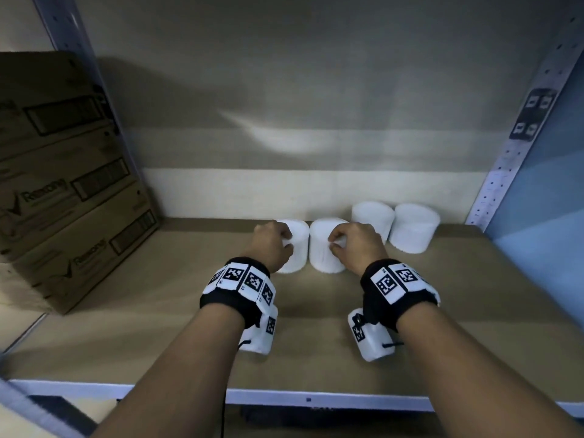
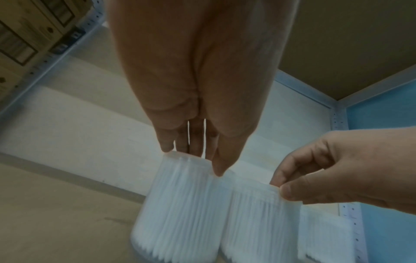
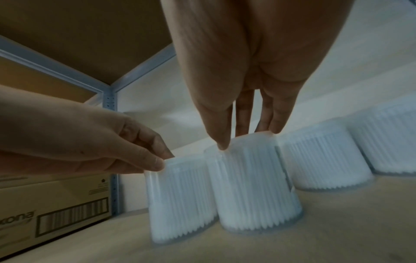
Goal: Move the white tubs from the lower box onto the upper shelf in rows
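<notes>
Several white ribbed tubs stand on the brown shelf board [image 1: 158,327]. My left hand [image 1: 275,241] pinches the top rim of the leftmost tub [image 1: 298,248] between thumb and fingers. My right hand [image 1: 350,245] holds the top of the neighbouring tub [image 1: 322,251] the same way. These two tubs stand side by side, touching. The left wrist view shows my left hand [image 2: 191,160] on its tub [image 2: 180,204]. In the right wrist view my right hand [image 3: 249,140] grips its tub [image 3: 254,186]. Two more tubs [image 1: 373,218] [image 1: 414,229] stand behind, to the right, near the back wall.
Stacked cardboard boxes [image 1: 63,184] fill the left end of the shelf, behind a metal upright. Another perforated upright [image 1: 518,137] bounds the right side, with a blue wall beyond. Bare board lies left of the tubs and in front of them, up to the shelf's front edge [image 1: 316,399].
</notes>
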Action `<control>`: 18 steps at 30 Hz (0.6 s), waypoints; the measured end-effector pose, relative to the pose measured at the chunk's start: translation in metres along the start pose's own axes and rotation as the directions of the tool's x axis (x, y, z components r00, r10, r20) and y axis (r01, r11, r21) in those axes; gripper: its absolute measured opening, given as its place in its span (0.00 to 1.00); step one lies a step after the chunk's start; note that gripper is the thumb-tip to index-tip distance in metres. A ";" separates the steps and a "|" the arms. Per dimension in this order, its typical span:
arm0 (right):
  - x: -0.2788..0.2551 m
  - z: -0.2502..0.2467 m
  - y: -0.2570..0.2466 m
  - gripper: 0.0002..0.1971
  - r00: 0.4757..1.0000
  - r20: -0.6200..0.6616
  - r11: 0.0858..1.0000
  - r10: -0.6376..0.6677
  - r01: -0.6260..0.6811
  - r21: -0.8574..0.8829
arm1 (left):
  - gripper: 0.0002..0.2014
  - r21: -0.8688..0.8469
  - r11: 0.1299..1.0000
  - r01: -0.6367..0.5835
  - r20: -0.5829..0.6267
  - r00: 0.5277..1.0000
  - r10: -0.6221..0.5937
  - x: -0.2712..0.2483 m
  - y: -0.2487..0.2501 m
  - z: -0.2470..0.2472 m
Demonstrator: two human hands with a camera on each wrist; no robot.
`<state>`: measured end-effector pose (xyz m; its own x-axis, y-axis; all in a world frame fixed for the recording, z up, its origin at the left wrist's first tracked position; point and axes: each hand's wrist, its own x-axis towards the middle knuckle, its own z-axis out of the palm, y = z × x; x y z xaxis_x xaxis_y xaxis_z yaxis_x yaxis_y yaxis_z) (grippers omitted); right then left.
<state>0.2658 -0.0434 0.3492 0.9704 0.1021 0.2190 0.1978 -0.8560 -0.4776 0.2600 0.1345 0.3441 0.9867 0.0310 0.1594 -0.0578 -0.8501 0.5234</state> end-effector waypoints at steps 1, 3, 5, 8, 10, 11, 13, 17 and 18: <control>0.005 0.001 0.000 0.09 1.000 -0.007 1.000 0.000 0.000 -0.003 | 0.14 0.001 1.000 -0.006 0.000 1.000 0.006 0.007 -0.002 0.001; 0.015 0.003 0.000 0.09 1.000 -0.016 1.000 0.003 -0.003 -0.014 | 0.14 -0.006 1.000 -0.013 -0.005 1.000 0.013 0.019 -0.004 0.003; 0.025 0.006 0.000 0.09 1.000 -0.023 1.000 0.006 -0.006 -0.023 | 0.13 -0.013 1.000 -0.022 -0.010 1.000 0.022 0.030 -0.006 0.005; 0.037 0.011 0.001 0.10 1.000 -0.030 1.000 -0.002 0.001 -0.031 | 0.13 -0.018 0.999 -0.031 -0.003 1.000 0.031 0.045 -0.008 0.007; 0.043 0.012 0.001 0.10 0.999 -0.031 0.999 -0.005 0.004 -0.032 | 0.14 -0.016 0.999 -0.035 -0.005 0.999 0.035 0.054 -0.010 0.008; 0.046 0.013 0.002 0.11 0.999 -0.034 1.000 -0.005 0.004 -0.030 | 0.14 -0.014 0.999 -0.039 -0.010 0.999 0.039 0.057 -0.011 0.008; 0.051 0.015 0.004 0.11 0.999 -0.046 1.000 -0.002 0.001 -0.021 | 0.14 -0.006 0.999 -0.049 -0.019 0.999 0.049 0.065 -0.012 0.010; 0.064 0.022 0.009 0.10 0.997 -0.074 1.000 0.002 -0.002 0.007 | 0.13 -0.008 0.997 -0.072 -0.060 0.996 0.072 0.074 -0.013 0.016; 0.066 0.024 0.010 0.10 0.997 -0.073 1.000 0.002 -0.002 0.003 | 0.13 -0.009 0.997 -0.077 -0.059 0.995 0.076 0.075 -0.013 0.017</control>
<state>0.3354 -0.0329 0.3388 0.9581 0.0629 0.2794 0.1963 -0.8545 -0.4809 0.3370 0.1389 0.3353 0.9688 -0.0032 0.2477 -0.1350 -0.8453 0.5169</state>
